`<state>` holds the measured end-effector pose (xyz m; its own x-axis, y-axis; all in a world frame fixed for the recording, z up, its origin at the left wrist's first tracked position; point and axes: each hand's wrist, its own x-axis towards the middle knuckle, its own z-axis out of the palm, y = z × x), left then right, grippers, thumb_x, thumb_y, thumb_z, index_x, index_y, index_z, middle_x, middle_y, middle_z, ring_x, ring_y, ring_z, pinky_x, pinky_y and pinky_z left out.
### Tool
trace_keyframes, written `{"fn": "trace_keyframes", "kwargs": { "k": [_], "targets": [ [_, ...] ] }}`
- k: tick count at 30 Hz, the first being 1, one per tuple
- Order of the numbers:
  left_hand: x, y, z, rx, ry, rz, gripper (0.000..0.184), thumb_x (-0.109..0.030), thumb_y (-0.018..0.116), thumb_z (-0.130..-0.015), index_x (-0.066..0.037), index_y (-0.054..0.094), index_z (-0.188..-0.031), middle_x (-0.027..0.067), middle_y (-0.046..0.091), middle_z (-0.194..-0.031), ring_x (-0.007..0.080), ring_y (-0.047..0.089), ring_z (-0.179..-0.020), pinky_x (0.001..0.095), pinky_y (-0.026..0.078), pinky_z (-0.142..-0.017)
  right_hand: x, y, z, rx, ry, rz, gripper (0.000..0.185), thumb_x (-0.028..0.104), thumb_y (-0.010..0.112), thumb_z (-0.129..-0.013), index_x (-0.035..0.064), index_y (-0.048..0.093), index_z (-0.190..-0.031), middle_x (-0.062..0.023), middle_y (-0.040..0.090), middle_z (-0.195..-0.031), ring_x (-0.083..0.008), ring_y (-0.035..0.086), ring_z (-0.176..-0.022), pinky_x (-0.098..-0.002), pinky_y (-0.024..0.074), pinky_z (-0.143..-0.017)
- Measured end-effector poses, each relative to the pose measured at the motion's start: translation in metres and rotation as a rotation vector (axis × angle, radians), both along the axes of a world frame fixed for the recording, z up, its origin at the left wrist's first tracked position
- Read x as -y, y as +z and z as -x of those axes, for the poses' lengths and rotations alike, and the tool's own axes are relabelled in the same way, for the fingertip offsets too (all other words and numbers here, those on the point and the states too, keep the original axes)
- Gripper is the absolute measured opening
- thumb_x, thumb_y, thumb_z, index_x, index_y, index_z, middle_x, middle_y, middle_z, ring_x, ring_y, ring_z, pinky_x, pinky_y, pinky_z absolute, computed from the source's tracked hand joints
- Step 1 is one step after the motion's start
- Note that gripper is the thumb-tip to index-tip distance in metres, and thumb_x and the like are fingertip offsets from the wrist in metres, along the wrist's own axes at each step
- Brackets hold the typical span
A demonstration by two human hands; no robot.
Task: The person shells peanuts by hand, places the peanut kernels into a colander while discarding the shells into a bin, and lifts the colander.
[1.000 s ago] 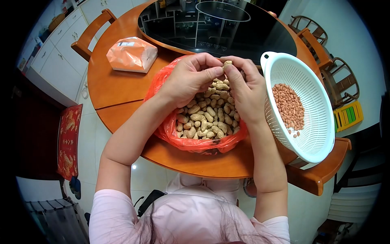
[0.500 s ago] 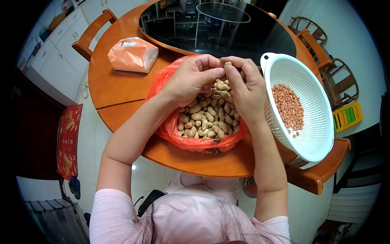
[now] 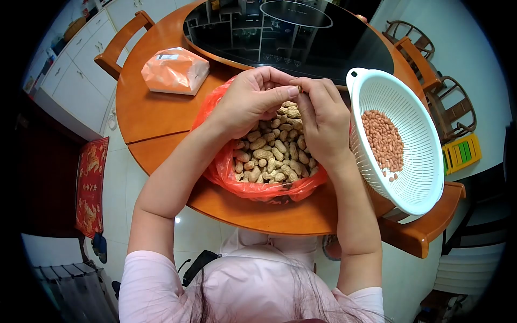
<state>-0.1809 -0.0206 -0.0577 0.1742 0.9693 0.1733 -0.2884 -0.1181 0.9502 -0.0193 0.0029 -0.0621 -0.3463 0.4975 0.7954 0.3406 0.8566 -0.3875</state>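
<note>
The left hand (image 3: 246, 102) and right hand (image 3: 327, 116) met, fingertips pinching a mostly hidden peanut (image 3: 299, 89), long axis unclear, at the far side of the red bag (image 3: 245, 190).

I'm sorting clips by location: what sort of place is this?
Probably a home dining area: a round, orange-brown wooden table with a glossy black, disc-shaped centre, an orange-brown wooden chair drawn up beside it, and white-fronted cabinets with drawers in the background.

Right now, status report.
Left hand, right hand: meeting around mostly hidden brownish peanut. Red plastic bag: tan unshelled peanuts inside. White plastic colander: alongside, not blocking.
</note>
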Motion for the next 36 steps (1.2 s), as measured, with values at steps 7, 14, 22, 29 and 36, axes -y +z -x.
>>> {"fn": "trace_keyframes", "kwargs": {
  "k": [7, 14, 22, 29, 36],
  "targets": [
    [0.002, 0.002, -0.004, -0.071, 0.105, -0.107, 0.023, -0.012, 0.061, -0.086, 0.000, 0.058, -0.106, -0.0018, 0.055, -0.073, 0.0009, 0.043, -0.056, 0.0156, 0.032, -0.047, 0.004, 0.005, 0.003, -0.116, 0.005, 0.042, 0.023, 0.000, 0.060, -0.080, 0.0038, 0.061, -0.102, -0.0107, 0.060, -0.085, -0.0219, 0.061, -0.073, -0.0298, 0.0489, -0.062],
    [0.003, 0.001, -0.003, -0.314, 0.175, -0.266, 0.020, -0.013, 0.058, -0.088, 0.002, 0.062, -0.101, 0.0028, 0.064, -0.085, 0.0039, 0.055, -0.071, 0.0181, 0.045, -0.060, 0.000, 0.002, 0.001, -0.160, 0.034, 0.136, 0.017, 0.000, 0.064, -0.077, 0.0029, 0.060, -0.094, -0.0068, 0.059, -0.082, -0.0147, 0.056, -0.065, -0.0236, 0.0455, -0.058],
    [0.006, 0.004, -0.004, -0.288, 0.078, -0.206, 0.021, -0.015, 0.054, -0.091, -0.001, 0.060, -0.106, -0.0043, 0.051, -0.069, 0.0011, 0.041, -0.057, 0.0154, 0.033, -0.050, 0.002, 0.006, -0.006, -0.199, 0.096, 0.358, 0.016, 0.001, 0.067, -0.074, 0.0017, 0.059, -0.089, -0.0016, 0.060, -0.075, -0.0051, 0.051, -0.058, -0.0190, 0.0430, -0.054],
    [0.008, 0.006, -0.004, -0.310, 0.080, -0.351, 0.020, -0.016, 0.056, -0.090, -0.003, 0.060, -0.104, -0.0030, 0.058, -0.078, 0.0001, 0.047, -0.063, 0.0145, 0.036, -0.052, 0.005, 0.011, -0.009, -0.160, 0.093, 0.348, 0.016, 0.002, 0.066, -0.074, 0.0018, 0.057, -0.088, -0.0015, 0.061, -0.073, -0.0048, 0.052, -0.059, -0.0185, 0.0443, -0.055],
    [0.004, 0.003, -0.002, -0.275, 0.077, -0.340, 0.015, -0.016, 0.058, -0.089, -0.005, 0.059, -0.099, -0.0035, 0.058, -0.082, -0.0009, 0.046, -0.065, 0.0142, 0.036, -0.054, 0.005, 0.011, -0.009, -0.146, 0.108, 0.327, 0.016, 0.003, 0.065, -0.074, 0.0027, 0.056, -0.087, -0.0025, 0.061, -0.073, -0.0067, 0.055, -0.062, -0.0200, 0.0461, -0.057]
  ]
}}
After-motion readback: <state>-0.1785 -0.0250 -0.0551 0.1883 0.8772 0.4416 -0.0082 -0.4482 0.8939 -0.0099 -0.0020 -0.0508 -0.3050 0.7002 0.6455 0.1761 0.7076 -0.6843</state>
